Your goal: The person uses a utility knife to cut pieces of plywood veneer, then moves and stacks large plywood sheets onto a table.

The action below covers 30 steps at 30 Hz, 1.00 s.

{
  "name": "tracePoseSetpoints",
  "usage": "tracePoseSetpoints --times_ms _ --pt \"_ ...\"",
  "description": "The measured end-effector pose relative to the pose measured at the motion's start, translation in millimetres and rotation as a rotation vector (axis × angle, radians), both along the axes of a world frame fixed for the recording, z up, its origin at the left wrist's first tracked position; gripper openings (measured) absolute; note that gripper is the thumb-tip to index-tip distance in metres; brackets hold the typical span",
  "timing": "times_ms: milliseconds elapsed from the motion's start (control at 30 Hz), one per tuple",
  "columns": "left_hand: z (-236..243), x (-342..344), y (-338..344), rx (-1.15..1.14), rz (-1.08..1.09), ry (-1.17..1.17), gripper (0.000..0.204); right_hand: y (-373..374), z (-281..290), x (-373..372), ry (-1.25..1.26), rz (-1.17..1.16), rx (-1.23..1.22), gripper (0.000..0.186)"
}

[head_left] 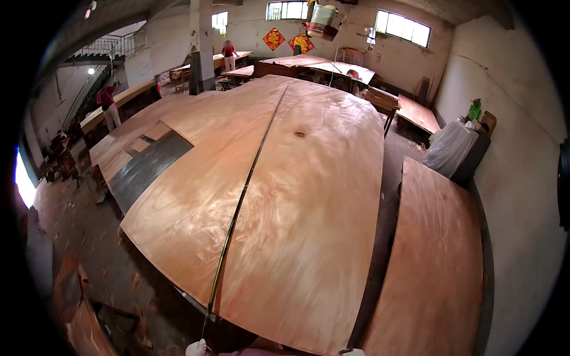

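**Dark strip (240, 202) lay along the big wooden sheet (309, 231)!**

There it was, slanting from the upper middle of the frame to the lower edge, left of centre! The left hand (196, 348) was closed at the strip's near end. The right hand (355, 352) barely peeked in, bottom right of centre; its grip couldn't be told. And lower right, a narrower panel (430, 261) lay alongside!
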<state>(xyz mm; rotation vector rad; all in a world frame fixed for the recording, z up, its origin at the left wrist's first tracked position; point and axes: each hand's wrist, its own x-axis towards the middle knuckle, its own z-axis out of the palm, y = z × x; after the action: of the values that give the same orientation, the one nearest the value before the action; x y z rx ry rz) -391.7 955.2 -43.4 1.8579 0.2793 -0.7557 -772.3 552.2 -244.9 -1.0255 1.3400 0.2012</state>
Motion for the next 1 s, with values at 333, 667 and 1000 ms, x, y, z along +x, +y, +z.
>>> tracePoseSetpoints --times_ms 333,667,1000 --pt "5.4 -50.6 81.3 0.225 -0.04 -0.029 0.034 1.9 -26.9 -27.0 0.137 1.204 -0.845 0.024" --pt "10.1 2.9 142.3 0.314 0.123 -0.634 0.03 86.8 60.4 168.1 -0.255 0.895 -0.743 0.027" --pt "-30.9 -71.5 398.9 0.713 1.042 -0.565 0.026 263.0 97.1 239.1 -0.363 1.279 -0.431 0.026"
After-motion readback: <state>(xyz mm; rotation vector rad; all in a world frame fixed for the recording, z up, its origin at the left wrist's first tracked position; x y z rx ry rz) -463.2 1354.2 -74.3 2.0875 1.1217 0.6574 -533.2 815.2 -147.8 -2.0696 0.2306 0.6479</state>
